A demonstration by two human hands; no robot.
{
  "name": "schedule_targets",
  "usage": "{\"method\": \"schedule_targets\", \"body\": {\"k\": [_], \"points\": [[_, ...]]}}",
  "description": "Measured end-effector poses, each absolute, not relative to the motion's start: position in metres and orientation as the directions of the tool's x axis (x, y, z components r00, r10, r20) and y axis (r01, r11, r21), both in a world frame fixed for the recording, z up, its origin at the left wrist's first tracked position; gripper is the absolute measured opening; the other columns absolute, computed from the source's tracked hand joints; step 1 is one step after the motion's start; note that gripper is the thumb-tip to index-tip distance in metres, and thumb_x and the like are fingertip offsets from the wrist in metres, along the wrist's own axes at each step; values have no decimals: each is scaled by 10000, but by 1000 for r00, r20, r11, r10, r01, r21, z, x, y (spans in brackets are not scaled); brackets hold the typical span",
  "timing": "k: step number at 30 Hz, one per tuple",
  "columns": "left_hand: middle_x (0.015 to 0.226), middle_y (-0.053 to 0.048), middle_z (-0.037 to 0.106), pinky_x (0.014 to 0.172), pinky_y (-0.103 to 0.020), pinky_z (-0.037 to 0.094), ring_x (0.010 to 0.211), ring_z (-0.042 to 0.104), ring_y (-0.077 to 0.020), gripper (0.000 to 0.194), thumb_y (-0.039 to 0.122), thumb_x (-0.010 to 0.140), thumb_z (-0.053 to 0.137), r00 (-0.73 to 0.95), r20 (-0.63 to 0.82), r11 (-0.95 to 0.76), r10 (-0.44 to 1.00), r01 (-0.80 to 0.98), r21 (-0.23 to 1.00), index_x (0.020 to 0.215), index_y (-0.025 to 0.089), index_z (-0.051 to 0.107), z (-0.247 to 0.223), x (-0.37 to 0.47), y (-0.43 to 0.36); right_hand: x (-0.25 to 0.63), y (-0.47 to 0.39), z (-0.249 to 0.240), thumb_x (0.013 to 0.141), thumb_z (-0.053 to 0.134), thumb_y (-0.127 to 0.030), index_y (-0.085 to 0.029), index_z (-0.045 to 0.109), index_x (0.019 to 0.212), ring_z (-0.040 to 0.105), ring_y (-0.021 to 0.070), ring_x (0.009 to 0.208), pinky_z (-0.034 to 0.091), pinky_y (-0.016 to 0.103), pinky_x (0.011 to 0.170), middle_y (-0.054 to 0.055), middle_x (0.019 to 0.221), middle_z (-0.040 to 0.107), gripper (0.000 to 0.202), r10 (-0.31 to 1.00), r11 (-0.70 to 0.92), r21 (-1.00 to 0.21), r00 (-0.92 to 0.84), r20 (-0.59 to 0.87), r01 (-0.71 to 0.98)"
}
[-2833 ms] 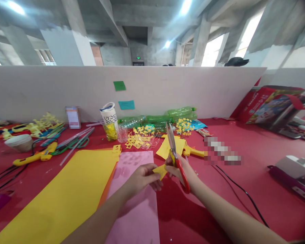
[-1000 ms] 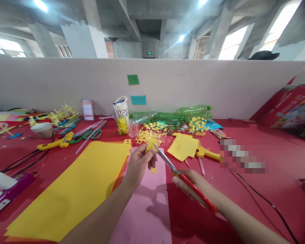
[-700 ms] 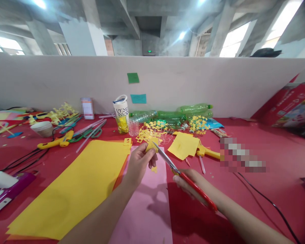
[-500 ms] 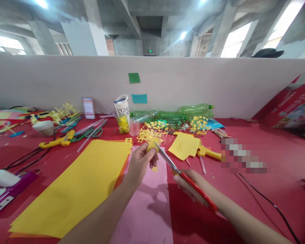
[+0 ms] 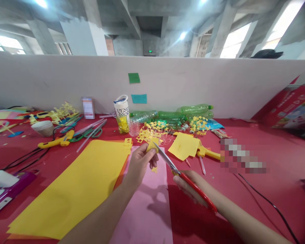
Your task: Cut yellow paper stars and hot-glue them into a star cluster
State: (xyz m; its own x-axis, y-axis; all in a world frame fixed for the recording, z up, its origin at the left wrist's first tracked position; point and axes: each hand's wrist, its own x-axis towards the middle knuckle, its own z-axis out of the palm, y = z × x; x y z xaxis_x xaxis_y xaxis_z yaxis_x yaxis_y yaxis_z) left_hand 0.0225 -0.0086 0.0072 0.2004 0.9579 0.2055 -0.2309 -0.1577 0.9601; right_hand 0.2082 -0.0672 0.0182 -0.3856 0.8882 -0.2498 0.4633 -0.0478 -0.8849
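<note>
My left hand (image 5: 141,161) pinches a small piece of yellow paper (image 5: 151,145) between thumb and fingers, above a pink sheet (image 5: 149,210). My right hand (image 5: 190,184) is closed around the red handles of a pair of scissors (image 5: 173,166). The blade tips touch or overlap the right edge of the yellow paper; whether the blades are apart is hard to make out. Just beyond lie many yellow star cut-outs (image 5: 152,130). A small yellow scrap (image 5: 154,169) shows below my left fingers.
Large yellow sheets (image 5: 73,189) lie to the left. Yellow glue guns (image 5: 58,141) (image 5: 210,154) flank the work, with cords trailing. Green bottles (image 5: 171,119) and a white-topped cup (image 5: 122,115) stand before the partition (image 5: 205,84). A purple power strip (image 5: 10,195) sits far left.
Almost nothing differs. Both hands, the yellow paper and the scissors keep nearly the same place, and the view has shifted very slightly.
</note>
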Motion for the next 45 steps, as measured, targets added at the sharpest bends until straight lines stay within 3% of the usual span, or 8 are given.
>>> {"method": "schedule_targets", "body": {"k": [27,32,37,45], "points": [[598,15,553,437,-203,351,459,490,-72,163,265,818,483,229,201,-150,953,-221,964,699,155,496,6,20,-6,202,-72,16,805,454,-523,-190,320,624,275,45,411,197,191,385,-68,502,309,401,930,-67,-859,-279,-237,508],[611,-6,567,440,-213,357,473,513,-87,218,306,832,451,241,207,-160,948,-200,967,706,146,529,7,15,-2,209,-62,12,784,499,-504,-184,333,607,323,54,432,225,189,392,-53,522,350,402,908,-20,-842,-343,-241,540],[581,-10,548,448,-215,351,467,493,-81,263,298,829,452,246,215,-179,945,-159,971,658,130,560,7,12,-1,213,-58,9,782,516,-482,-180,372,636,339,53,411,253,182,372,-54,524,371,364,898,-13,-863,-373,-232,506],[568,-5,544,457,-223,353,462,484,-82,255,282,820,469,293,187,-136,937,-188,973,631,131,551,5,15,-4,212,-63,9,772,471,-577,-176,389,629,314,37,350,265,164,316,-73,467,348,434,878,-94,-909,-396,-268,406]]}}
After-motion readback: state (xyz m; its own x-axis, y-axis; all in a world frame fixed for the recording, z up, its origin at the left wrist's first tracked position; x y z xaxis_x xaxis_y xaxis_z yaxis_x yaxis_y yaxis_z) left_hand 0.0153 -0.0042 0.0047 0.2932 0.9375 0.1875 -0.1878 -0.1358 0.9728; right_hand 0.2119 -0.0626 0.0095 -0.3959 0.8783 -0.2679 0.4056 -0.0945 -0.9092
